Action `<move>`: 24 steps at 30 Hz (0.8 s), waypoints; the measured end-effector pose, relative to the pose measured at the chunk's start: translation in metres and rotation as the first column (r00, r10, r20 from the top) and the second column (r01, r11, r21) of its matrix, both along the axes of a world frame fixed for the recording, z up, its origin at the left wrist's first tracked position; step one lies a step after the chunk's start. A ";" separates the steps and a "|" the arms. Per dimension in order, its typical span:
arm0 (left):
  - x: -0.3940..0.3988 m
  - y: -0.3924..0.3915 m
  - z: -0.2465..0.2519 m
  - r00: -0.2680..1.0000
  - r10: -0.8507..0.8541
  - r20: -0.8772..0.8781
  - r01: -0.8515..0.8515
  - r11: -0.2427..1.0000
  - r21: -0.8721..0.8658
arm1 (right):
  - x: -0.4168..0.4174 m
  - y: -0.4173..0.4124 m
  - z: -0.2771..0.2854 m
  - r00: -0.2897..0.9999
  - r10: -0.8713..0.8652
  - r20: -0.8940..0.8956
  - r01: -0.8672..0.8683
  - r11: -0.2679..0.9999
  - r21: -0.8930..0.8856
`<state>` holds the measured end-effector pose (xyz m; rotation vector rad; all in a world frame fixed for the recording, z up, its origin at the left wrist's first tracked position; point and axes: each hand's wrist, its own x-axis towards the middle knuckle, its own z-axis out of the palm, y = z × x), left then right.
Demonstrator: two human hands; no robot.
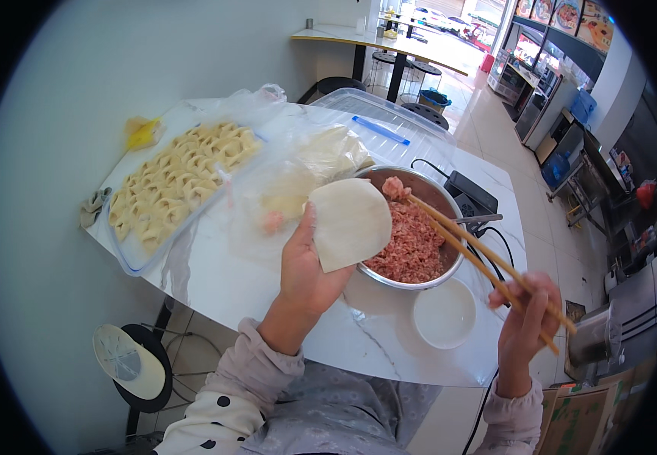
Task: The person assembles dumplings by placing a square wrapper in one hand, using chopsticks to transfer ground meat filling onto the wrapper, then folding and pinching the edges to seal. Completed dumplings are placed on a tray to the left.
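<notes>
A pale dough wrapper (351,224) lies across the palm and fingers of my left hand (311,278), its thumb on the near edge. My right hand (524,318) grips a pair of wooden chopsticks (453,230). Between their tips sits a lump of minced meat (395,187), just right of the wrapper's upper edge. Beneath it stands a steel bowl (414,284) of pink minced meat (414,244), with a metal utensil handle (479,218) over its rim. A small white bowl (445,314) is in front of it. Folded dumplings (183,176) fill a tray at the left.
Plastic bags with more wrappers (328,151) lie behind my left hand. A clear plastic lid (419,128) rests at the table's (385,341) far end. A black device (470,196) with cables is right of the steel bowl. A stool holding a cap (129,361) stands at lower left.
</notes>
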<state>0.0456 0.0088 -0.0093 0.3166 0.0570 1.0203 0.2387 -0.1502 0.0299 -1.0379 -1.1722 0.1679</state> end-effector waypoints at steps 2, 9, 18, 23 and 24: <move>-0.001 -0.002 0.001 0.998 -0.059 -0.006 0.059 0.998 -0.005 | -0.002 -0.018 0.002 0.962 0.027 0.271 -0.022 1.000 -0.023; -0.002 -0.008 0.002 0.971 -0.237 -0.017 0.235 0.970 -0.062 | -0.016 -0.031 0.014 0.600 0.209 0.772 -0.160 0.977 -0.140; -0.008 -0.012 0.003 0.981 -0.182 -0.070 0.172 0.977 -0.124 | -0.018 -0.045 0.032 0.487 0.274 0.830 -0.182 0.961 -0.211; -0.009 -0.009 -0.003 0.979 -0.203 -0.009 0.202 0.977 -0.061 | -0.011 -0.058 0.028 0.708 0.099 0.700 -0.050 0.995 -0.090; -0.008 -0.010 -0.003 0.978 -0.209 0.003 0.209 0.977 -0.030 | -0.011 -0.060 0.023 0.763 0.026 0.646 0.010 0.999 -0.052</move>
